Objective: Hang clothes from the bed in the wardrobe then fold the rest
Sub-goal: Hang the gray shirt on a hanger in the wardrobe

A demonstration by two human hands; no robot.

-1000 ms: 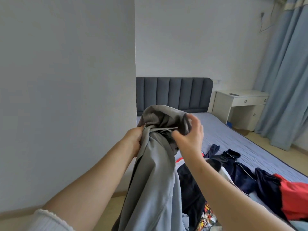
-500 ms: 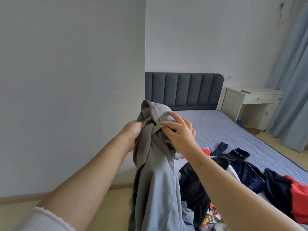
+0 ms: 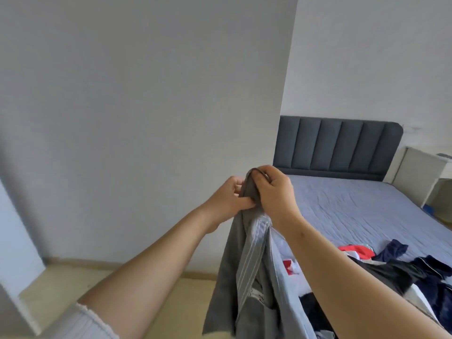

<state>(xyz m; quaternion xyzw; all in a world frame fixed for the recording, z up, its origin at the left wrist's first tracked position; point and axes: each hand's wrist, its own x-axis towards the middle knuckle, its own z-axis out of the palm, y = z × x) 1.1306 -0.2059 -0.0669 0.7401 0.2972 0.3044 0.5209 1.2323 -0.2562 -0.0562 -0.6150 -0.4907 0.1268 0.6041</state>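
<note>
Fingers (image 3: 236,189) of the left hand (image 3: 227,196) are curled into the top of the grey garment (image 3: 247,270), thumb pressed against the cloth. On my feed that grip reads as firm.

At the far left, a white ribbed sleeve (image 3: 85,324) sits pushed up the left forearm, above a strip of pale floor (image 3: 73,285) and in front of a plain wall (image 3: 146,94).

The garment is bunched at its upper end between the two hands, which are touching or very nearly so. It hangs straight down from them between the forearms. Pale stripes run along one edge, and its lower part leaves the bottom of my view, so I cannot tell what kind of garment it is. It is held in the air just beside the near left edge of the bed (image 3: 354,211), not resting on it.

The right hand (image 3: 274,192) grips the same bunched top, its fingers hooked over the fold from above.

Further right is the dark padded headboard (image 3: 337,145) and the blue-grey bed surface. Other clothes lie on the near part of the bed: a red piece (image 3: 357,249), a black one (image 3: 381,272) and navy items (image 3: 428,267). They overlap in a loose heap. A white nightstand (image 3: 420,172) stands at the right edge, just beside the headboard.
</note>
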